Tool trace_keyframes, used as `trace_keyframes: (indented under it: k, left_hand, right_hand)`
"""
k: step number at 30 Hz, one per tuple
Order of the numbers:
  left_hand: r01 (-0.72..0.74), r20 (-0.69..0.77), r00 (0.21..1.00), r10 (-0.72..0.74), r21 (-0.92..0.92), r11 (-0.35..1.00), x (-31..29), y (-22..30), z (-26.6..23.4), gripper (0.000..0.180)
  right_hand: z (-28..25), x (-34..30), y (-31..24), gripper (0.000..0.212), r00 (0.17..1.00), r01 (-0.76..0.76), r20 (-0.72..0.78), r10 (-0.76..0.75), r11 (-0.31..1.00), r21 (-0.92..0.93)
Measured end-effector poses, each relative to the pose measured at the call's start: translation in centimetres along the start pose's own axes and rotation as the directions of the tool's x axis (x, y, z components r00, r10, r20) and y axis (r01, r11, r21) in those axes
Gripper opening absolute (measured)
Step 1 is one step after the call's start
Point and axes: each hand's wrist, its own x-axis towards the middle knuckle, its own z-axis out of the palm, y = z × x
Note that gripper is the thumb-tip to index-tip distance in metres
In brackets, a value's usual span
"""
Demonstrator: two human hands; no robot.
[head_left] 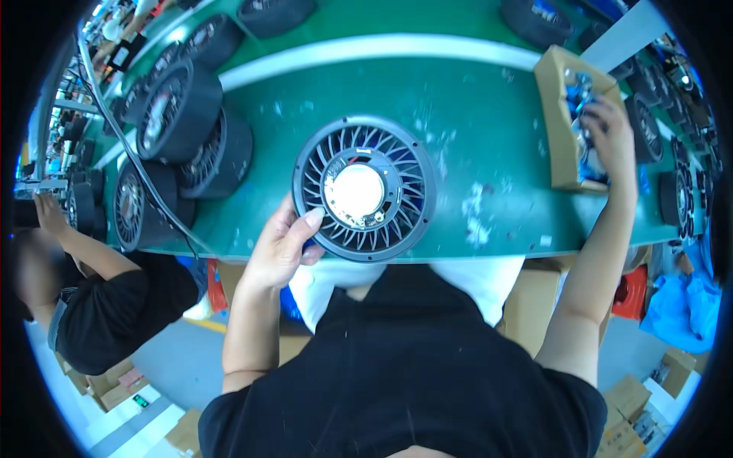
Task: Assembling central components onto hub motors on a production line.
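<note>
My left fingers are closed on the lower left rim of a round dark wheel, the thumb laid over its face and the other fingertips mostly hidden behind it. The wheel sits just up and to the right of that grip, over the near edge of the green counter, its face with curved spokes and a bright white disc turned up towards me; I can't tell whether its far side touches the surface. Well to the right, my right fingers are half curled and dipped into a long cardboard box, over some blue and silvery pieces; I can't tell whether they have hold of one. Just beyond those fingers, on the box's far side, another wheel stands close by. Between my two sets of fingers the counter shows pale scuffs. Left of my left fingers a grey cable slants down in front of a cluster of thick black tyres, some leaning on each other. Ahead of both sets of fingers a white strip curves across, with one more tyre past it, nearer my right side. Farther out to the left is a co-worker's hand and black shirt; below my right fingers, past the counter's edge, are a red bin and a blue bag.
</note>
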Motion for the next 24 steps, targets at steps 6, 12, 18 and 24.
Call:
trace_keyframes:
  k: [6,12,18,24]
  left_hand:
    - [0.141,-0.114,0.984,-0.138,0.022,0.990,8.8,4.4,3.0,0.032]
    - [0.059,-0.091,0.994,-0.063,-0.048,0.997,21.9,7.0,5.3,0.039]
    - [-0.067,-0.292,0.956,-0.014,-0.264,0.962,30.5,9.9,5.6,0.056]
    - [-0.293,-0.500,0.862,-0.083,-0.625,0.724,33.7,11.2,-2.3,0.062]
  right_hand:
    - [-0.5,-2.3,-1.9,0.021,0.849,0.213,-0.399,-0.346,0.916,-0.341]
    - [-3.0,-5.5,-3.2,0.029,0.871,-0.159,-0.134,0.473,0.528,0.834]
    - [-2.3,-7.3,-2.7,0.042,0.966,-0.034,0.105,0.235,-0.287,0.957]
    - [-4.3,-9.0,-1.7,0.043,0.966,0.034,0.072,0.247,-0.400,0.916]
